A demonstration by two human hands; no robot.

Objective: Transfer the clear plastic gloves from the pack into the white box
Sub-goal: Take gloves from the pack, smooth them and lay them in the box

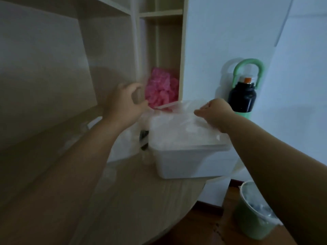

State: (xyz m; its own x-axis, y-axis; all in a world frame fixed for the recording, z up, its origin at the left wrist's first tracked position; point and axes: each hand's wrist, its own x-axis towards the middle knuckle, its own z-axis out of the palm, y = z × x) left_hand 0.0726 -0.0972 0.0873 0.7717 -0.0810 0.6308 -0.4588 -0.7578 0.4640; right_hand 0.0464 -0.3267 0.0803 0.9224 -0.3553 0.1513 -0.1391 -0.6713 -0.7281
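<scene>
A white box stands on the round wooden table, near its right edge. Clear plastic gloves lie heaped over the box's open top. My right hand grips the clear plastic at the far right of the heap. My left hand hovers left of the box with thumb and finger curled, pinching a thin edge of clear plastic. More crumpled clear plastic, perhaps the pack, sits left of the box, blurred.
A pink bag sits in a shelf compartment behind the box. A dark bottle with a green handle stands at the right against the wall. A green bin with a liner is on the floor, lower right.
</scene>
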